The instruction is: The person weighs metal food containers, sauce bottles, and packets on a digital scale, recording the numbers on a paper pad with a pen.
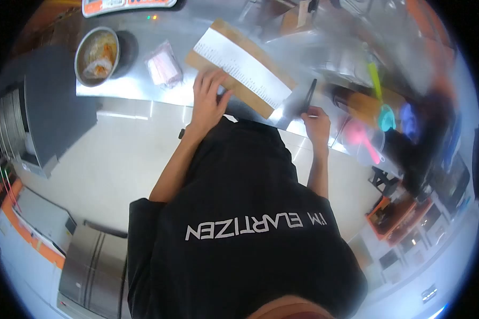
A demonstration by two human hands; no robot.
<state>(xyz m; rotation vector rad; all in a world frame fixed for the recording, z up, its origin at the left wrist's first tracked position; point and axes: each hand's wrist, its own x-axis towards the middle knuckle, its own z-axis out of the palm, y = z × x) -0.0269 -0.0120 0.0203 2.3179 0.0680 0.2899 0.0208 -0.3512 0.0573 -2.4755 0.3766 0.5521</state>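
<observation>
My left hand [210, 95] lies with its fingers on the near left edge of a brown paper sheet or board [263, 110], thumb apart. On the brown piece is a long white printed paper [239, 66] with rows of small text. My right hand [318, 125], at the counter's front edge, pinches a slim black pen-like stick [311, 94] that points away from me. Its exact kind is too blurred to tell. Left of my left hand are a clear plastic packet [164, 65] with pale pink contents and a round metal bowl [79, 66] holding food and an orange-and-white item.
The metal counter [138, 91] runs across the top. An orange-and-white device [127, 5] stands at its back left. To the right are a pink scoop [363, 139], a turquoise ladle-like utensil [387, 118] and a green handle [374, 80]. A dark grey cabinet [58, 101] stands left.
</observation>
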